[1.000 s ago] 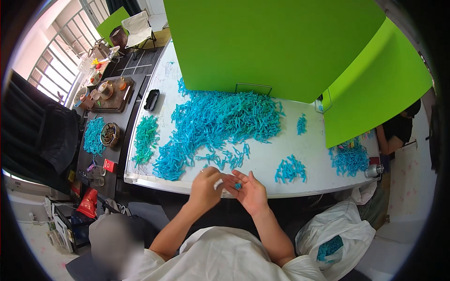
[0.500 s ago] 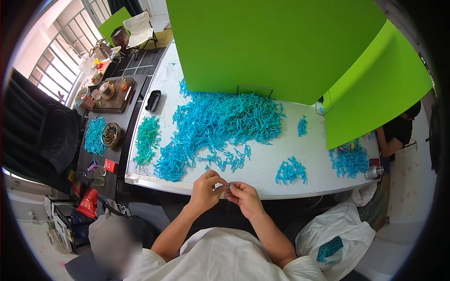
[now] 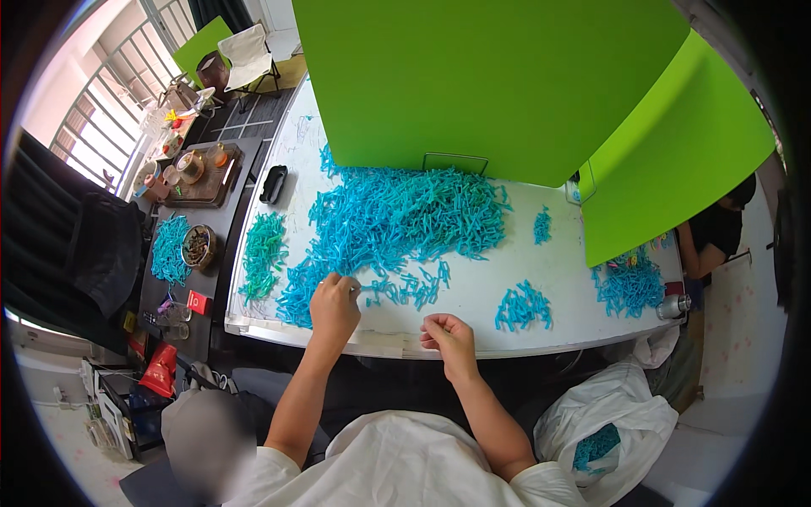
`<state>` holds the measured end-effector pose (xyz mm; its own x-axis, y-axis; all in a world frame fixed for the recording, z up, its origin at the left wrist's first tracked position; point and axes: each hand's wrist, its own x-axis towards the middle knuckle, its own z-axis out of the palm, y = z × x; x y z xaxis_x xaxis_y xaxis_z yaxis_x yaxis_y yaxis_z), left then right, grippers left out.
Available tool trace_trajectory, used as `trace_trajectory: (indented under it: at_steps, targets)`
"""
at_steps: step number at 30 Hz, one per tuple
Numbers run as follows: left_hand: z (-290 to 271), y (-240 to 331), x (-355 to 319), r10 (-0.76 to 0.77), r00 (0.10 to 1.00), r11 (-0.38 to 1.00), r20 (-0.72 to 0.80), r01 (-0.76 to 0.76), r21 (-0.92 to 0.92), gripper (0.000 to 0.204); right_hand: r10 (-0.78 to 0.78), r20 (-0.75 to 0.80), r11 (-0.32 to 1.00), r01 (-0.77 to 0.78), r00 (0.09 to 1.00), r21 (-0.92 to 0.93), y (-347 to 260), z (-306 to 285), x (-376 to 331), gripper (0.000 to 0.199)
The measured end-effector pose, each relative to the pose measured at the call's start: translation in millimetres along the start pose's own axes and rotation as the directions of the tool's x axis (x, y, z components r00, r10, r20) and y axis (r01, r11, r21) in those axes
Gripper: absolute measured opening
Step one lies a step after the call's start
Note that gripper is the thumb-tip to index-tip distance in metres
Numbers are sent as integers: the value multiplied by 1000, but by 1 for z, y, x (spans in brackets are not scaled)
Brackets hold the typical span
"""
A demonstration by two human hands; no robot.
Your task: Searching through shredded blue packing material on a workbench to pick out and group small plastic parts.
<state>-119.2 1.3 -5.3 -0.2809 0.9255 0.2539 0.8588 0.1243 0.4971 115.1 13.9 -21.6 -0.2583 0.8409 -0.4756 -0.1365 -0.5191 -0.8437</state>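
Observation:
A large heap of small blue and teal plastic pieces [image 3: 389, 211] covers the middle of the white table [image 3: 397, 334]. At the heap's near edge is my left hand [image 3: 334, 308], its fingers pinched together beside the loose blue pieces; what they hold, if anything, is too small to make out. My right hand [image 3: 452, 345] hovers over the table's front edge, thumb and fingers curled together, apart from the left. Whether a small piece sits in that pinch is hidden. Looser blue pieces [image 3: 414, 289] lie scattered between the heap and my hands.
Smaller piles flank the heap: a green one [image 3: 264, 253] at left, a blue one [image 3: 524, 306] at right. Tall green panels [image 3: 498, 84] stand behind. A black tray [image 3: 274, 183] lies at left, a white bag [image 3: 604, 414] at lower right. Another person [image 3: 716, 228] sits far right.
My hands were together at the table's front edge, fingers meeting over a small piece. They have parted: the left moved forward and left to the heap, the right slightly right.

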Motion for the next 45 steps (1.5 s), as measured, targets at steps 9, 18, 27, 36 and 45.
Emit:
trace_trajectory:
  at_steps: [9, 18, 27, 36, 45]
  targets:
    - [21, 11, -18, 145, 988, 989, 46, -144, -27, 15, 112, 104, 981, -127, 988, 148, -3, 11, -3, 16]
    - [10, 18, -19, 87, 996, 995, -27, -88, -39, 19, -54, 42, 985, 61, 998, -163, 1, 27, 6, 12]
    - [1, 1, -12, 35, 992, 999, -119, -36, 0, 24, -623, 506, 166, 732, 597, -660, 4, 58, 47, 15]
    - [8, -5, 10, 94, 996, 995, -6, -94, 26, 13, -554, 566, 111, 729, 610, -676, 16, 56, 50, 10]
    - [-23, 10, 4, -144, 987, 969, -73, 125, -214, 11, -646, 478, 215, 743, 595, -634, 19, 42, 35, 6]
